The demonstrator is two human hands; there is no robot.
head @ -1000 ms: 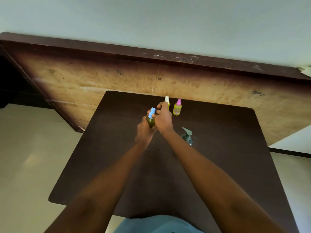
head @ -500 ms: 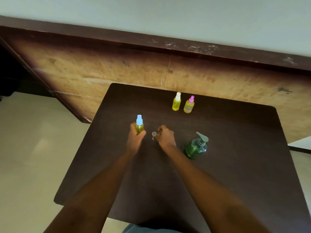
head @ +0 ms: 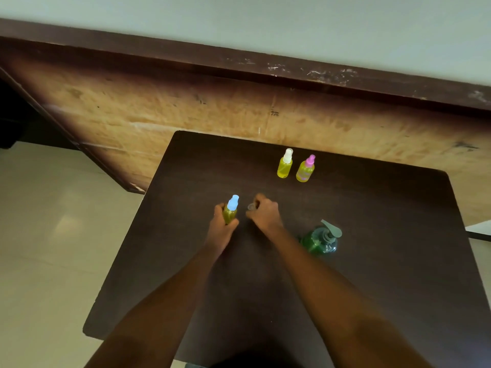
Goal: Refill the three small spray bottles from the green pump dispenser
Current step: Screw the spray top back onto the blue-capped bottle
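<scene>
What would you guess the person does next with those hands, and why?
Probably set down the small clear cap from the right hand, then twist off the blue sprayer: the left hand grips that bottle, and its sprayer is on.

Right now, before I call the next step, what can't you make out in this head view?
- Small clear object at the right hand: too small and blurred to identify; fingers partly cover it.
- Blue-topped bottle: left hand wraps its body, hiding the fill level.
- Green pump dispenser: right forearm hides its left edge.
- White-topped bottle and pink-topped bottle: labels too small to read.
- Table: near edge cut off by the frame.
</scene>
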